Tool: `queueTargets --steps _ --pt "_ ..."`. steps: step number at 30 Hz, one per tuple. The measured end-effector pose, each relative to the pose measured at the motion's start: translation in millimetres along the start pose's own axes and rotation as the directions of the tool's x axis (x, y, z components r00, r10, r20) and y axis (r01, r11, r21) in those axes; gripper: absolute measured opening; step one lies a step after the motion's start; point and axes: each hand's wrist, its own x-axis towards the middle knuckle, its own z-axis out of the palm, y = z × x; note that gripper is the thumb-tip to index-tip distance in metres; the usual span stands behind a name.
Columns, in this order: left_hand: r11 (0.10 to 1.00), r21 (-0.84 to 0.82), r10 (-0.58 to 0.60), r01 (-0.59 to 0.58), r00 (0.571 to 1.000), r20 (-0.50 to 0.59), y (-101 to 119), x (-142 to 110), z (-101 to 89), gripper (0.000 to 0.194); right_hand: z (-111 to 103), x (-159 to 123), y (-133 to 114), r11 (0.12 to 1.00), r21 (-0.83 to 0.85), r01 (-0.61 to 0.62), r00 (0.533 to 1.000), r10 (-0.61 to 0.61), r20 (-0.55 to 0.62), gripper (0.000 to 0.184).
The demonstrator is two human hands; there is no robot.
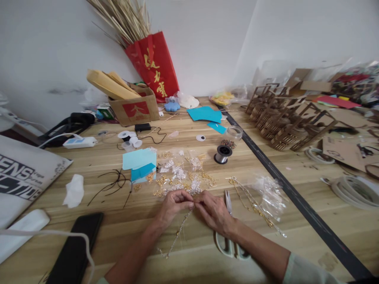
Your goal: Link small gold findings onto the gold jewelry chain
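My left hand (174, 207) pinches one end of a thin beaded chain (178, 233), which hangs from the fingertips and curls onto the table. Its fingertips meet those of my right hand (214, 212), also closed in a pinch; what that hand holds is too small to make out. White-handled scissors (227, 201) lie partly under my right wrist. Just beyond my fingers are heaps of silver beads (179, 172) and gold beads (162, 180). Finished-looking gold and silver chains (247, 197) lie to the right beside clear plastic bags (270, 196).
A wire spool (222, 154) and a jar of beads (233, 134) stand farther back. Blue cards (139, 159) and black cords (114, 183) lie left, near a black phone (75, 246). Wooden lantern-like baskets (284, 122) stand right of a dark strip (272, 163).
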Motion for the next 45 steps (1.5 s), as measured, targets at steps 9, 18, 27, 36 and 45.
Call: queueTargets --steps 9,18,27,36,45 --pt "1.000 0.002 -0.006 0.006 1.000 0.013 0.5 -0.7 -0.2 0.024 -0.2 -0.7 1.0 1.000 0.010 0.001 1.000 -0.001 0.014 0.009" --pt "0.999 -0.037 -0.007 0.009 0.998 0.056 -4.1 1.1 -2.9 0.022 0.2 -0.9 1.4 1.000 0.020 0.009 1.000 -0.009 0.021 0.010" --pt "0.998 -0.056 -0.005 0.010 0.997 0.077 -1.7 -0.5 -2.7 0.017 -1.2 1.0 0.7 0.992 0.126 0.017 0.999 -0.022 0.043 0.012" --pt "0.999 0.011 0.040 -0.040 0.998 0.056 -0.7 0.6 -2.1 0.018 -1.8 1.8 -1.3 0.989 0.146 -0.010 0.999 0.005 0.037 0.011" --pt "0.998 -0.037 0.060 -0.059 0.998 0.027 -0.1 -0.3 -1.4 0.018 -5.8 8.1 -6.2 0.978 0.206 -0.004 0.999 0.014 -0.045 0.021"
